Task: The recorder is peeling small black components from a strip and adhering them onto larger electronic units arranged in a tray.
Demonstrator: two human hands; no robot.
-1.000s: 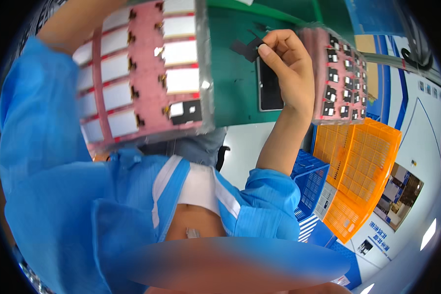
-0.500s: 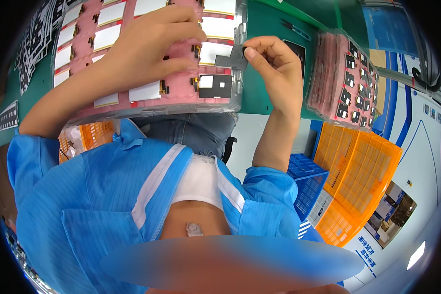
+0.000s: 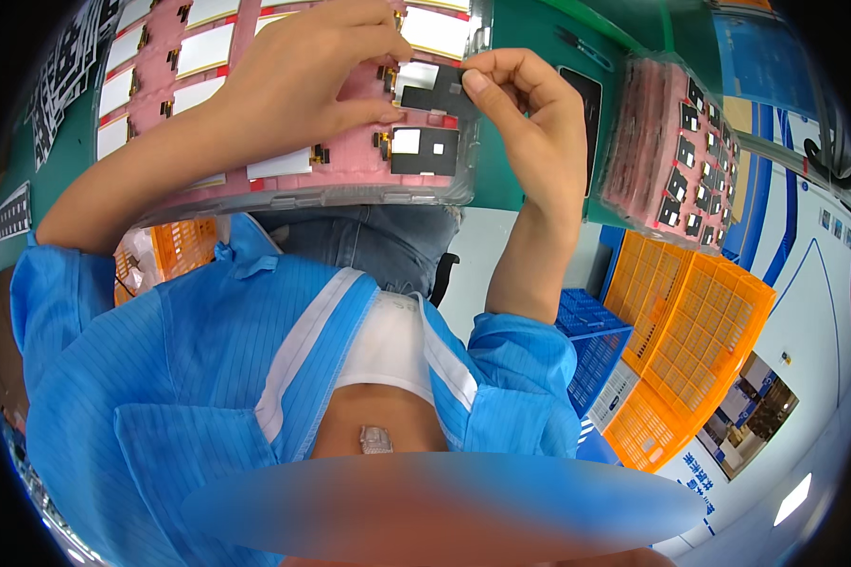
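My right hand (image 3: 531,113) pinches the right edge of a thin black die-cut sheet (image 3: 435,90) between thumb and forefinger. This sheet lies over a white rectangular panel (image 3: 416,73), whose upper left part still shows. My left hand (image 3: 317,71) spans the panel's left side, thumb and fingers apart, with nothing visible between them; some fingertips are hidden. Beneath both hands is a pink tray (image 3: 241,194) in clear plastic, holding rows of white panels with small dark-and-gold connector tails. Just below the worked panel sits another panel (image 3: 425,151) with a black sheet on it.
A stack of pink trays (image 3: 638,142) with black-covered pieces stands at the right. Behind my right hand lie a dark flat device (image 3: 593,113) and a tweezers-like tool (image 3: 584,47). Patterned sheets (image 3: 61,71) lie far left. Orange crates (image 3: 704,331) and a blue crate (image 3: 591,345) stand right.
My right hand has brought the black sheet down over the panel, turning it flat and aligned. My left hand stays at the panel's left side. The whole view has shifted slightly.
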